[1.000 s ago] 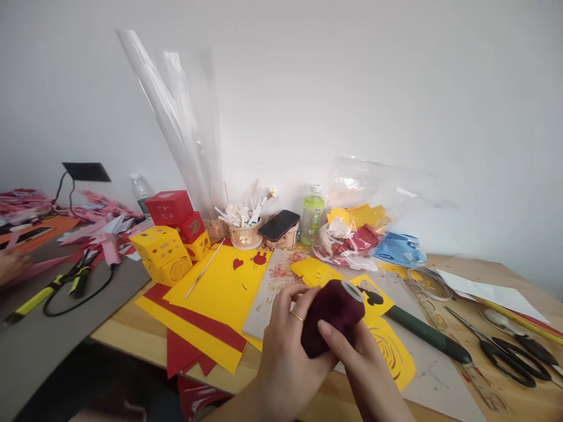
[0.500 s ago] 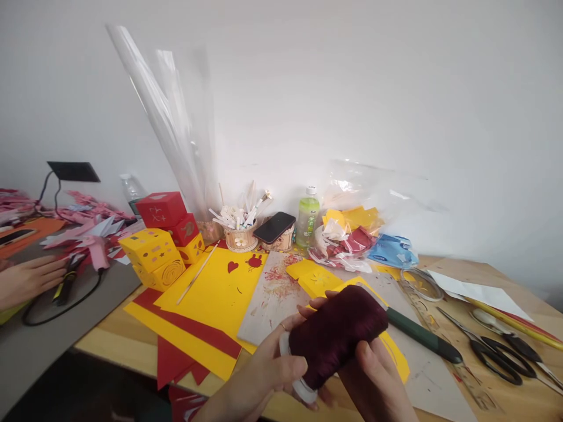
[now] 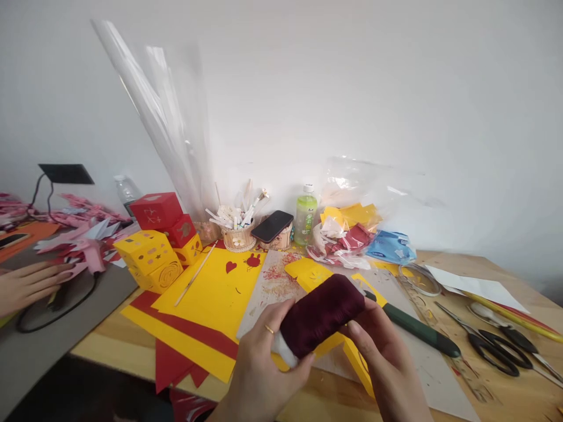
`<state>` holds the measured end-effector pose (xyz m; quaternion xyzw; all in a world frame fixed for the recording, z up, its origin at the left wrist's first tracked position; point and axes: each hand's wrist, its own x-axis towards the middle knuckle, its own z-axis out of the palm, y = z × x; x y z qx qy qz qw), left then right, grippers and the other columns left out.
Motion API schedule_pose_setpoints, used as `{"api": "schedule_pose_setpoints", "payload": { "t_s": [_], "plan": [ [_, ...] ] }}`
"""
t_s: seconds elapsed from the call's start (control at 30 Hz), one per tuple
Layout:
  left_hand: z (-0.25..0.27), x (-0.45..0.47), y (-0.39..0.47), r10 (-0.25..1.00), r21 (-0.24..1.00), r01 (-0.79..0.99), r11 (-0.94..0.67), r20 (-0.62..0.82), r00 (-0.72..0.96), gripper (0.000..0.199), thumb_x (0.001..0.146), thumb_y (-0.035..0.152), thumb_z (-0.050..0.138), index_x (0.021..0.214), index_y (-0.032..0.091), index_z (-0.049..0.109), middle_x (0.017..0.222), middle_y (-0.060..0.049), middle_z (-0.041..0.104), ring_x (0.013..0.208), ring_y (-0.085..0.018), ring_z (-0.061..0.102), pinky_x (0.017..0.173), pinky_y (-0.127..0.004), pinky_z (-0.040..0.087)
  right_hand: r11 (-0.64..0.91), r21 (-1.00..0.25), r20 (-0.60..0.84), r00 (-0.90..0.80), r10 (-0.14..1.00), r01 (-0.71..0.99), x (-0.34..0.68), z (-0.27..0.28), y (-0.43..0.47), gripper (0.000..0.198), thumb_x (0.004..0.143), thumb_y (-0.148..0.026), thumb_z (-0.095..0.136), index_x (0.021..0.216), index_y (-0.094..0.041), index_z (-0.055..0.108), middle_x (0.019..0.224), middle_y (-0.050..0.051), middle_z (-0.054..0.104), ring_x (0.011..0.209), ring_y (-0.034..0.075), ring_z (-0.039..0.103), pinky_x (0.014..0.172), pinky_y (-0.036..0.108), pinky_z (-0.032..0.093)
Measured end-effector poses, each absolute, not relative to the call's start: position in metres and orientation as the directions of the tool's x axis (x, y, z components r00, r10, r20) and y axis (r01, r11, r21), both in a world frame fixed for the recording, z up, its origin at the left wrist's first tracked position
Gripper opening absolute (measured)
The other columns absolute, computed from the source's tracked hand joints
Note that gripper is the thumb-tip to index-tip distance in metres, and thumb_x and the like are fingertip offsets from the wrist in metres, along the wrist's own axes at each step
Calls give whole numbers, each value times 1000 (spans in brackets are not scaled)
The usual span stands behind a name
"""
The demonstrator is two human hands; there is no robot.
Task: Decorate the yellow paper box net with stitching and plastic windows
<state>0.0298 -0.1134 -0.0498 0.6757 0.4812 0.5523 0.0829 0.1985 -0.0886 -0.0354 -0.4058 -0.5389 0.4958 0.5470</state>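
Observation:
A large spool of dark maroon thread (image 3: 323, 316) is held tilted between both my hands, above the near edge of the table. My left hand (image 3: 272, 351), with a ring on one finger, is closed around the spool's white lower end. At the upper right end, my right hand (image 3: 382, 346) grips the spool with thumb and fingers. Below and behind it lie pieces of yellow card (image 3: 358, 363) on a grey board (image 3: 440, 375). A dark green-handled tool (image 3: 424, 331) rests just right of my right hand.
Black-handled scissors (image 3: 492, 351) and a clear ruler (image 3: 470, 375) lie at right. Yellow sheets (image 3: 211, 281) and stacked red and yellow boxes (image 3: 149, 252) are at left. A green bottle (image 3: 305, 217) and phone (image 3: 272, 226) stand behind. Another person's hand (image 3: 35, 284) is far left.
The spool has turned a little and shifted left and up in my hands. My right hand has moved to its upper end. The other person's hand has moved slightly over a pink tool.

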Motion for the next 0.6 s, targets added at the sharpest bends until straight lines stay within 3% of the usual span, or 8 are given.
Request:
{"api": "schedule_pose_setpoints", "payload": {
  "t_s": [0.13,0.3,0.47,0.6],
  "plan": [
    [-49,28,-112,540,344,754,-560,841,17,57,71,4,59,125,15,44,106,-11,61,101,-20,59,85,-29,51,288,-956,284,-66,957,60,201,-33,-91,20,82,-39,56,97,-25,57,100,4,64,92,18,62,74,26,54],
    [-42,25,-115,451,194,832,-520,890,74,49,74,3,59,121,9,48,105,-14,61,102,-20,58,86,-28,50,462,-815,477,-47,878,350,200,-27,-102,14,81,-33,57,73,-22,55,70,0,60,63,13,60,54,19,50],
    [-39,25,-117,370,65,866,-496,918,143,41,73,1,58,113,6,53,102,-15,61,100,-22,59,85,-32,51,639,-567,716,-72,694,520,197,-25,-114,6,81,-19,57,77,-22,52,72,-1,59,63,11,56,55,19,47],
    [-42,26,-118,298,-36,894,-447,936,186,31,74,3,56,105,9,57,101,-14,60,98,-24,59,80,-33,53,668,-525,745,-95,661,527,197,-27,-115,7,81,-15,56,83,-22,53,76,0,61,65,11,58,56,20,49]
  ]
}}
